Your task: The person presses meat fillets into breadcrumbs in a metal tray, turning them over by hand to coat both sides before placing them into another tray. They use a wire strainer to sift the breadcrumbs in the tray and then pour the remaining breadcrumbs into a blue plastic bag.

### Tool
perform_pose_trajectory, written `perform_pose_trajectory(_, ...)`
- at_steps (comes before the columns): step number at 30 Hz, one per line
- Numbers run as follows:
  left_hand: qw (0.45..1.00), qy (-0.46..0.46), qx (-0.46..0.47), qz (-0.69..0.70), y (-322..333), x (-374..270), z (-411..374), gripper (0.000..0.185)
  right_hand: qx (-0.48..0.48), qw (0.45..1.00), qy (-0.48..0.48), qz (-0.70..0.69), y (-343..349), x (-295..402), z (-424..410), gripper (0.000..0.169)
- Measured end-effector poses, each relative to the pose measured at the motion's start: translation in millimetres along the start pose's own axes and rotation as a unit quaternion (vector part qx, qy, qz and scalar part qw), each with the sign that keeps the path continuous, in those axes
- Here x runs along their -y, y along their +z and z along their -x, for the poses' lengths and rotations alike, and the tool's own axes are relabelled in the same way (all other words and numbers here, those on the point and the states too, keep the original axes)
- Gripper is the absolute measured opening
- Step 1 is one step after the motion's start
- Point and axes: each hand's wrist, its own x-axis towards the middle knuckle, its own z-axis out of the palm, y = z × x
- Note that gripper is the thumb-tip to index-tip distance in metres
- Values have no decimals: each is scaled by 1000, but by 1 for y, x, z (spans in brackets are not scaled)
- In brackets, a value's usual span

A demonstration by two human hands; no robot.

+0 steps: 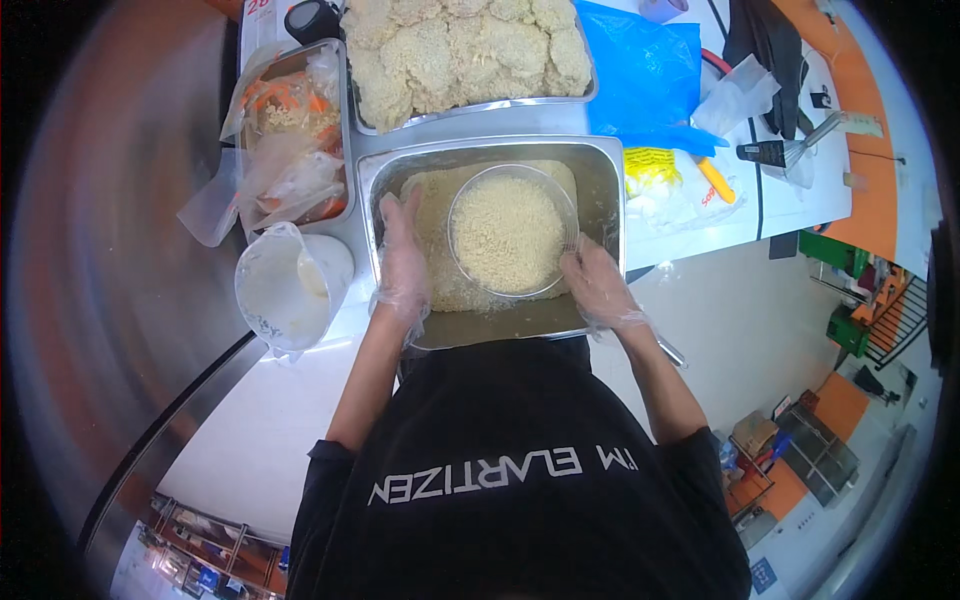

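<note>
A deep steel pan [491, 140] stands in front of me with a bed of pale breadcrumbs [446, 289] in it. Over that bed is a round mesh sieve [517, 294], filled with more crumbs [510, 232]. My right hand [596, 281], in a clear plastic glove, grips the sieve at its right side; the end of a metal handle [673, 352] shows past my wrist. My left hand [405, 259], also gloved, is at the pan's left inner side, apart from the sieve. Its fingers are spread and hold nothing.
Beyond the pan, a steel tray holds several crumb-coated pieces [465, 56]. To the left are a pan of plastic bags [292, 165] and a white plastic jug [289, 292]. A blue plastic bag [641, 75], a yellow-handled tool [716, 180] and a whisk [814, 139] lie right.
</note>
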Motion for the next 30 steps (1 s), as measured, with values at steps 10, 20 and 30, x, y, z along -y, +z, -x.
perform_pose_trajectory(10, 994, 0, -59, -96, -1, 19, -3, 97, 36, 999, -4, 6, 2, -1, 4, 36)
perform_pose_trajectory(20, 990, -8, -106, -95, -13, 45, 6, 117, 20, 999, 39, -29, 4, -2, 14, 35)
perform_pose_trajectory(30, 999, 19, -33, -11, 11, 39, 21, 112, -6, 999, 30, -28, 1, 4, 8, 38)
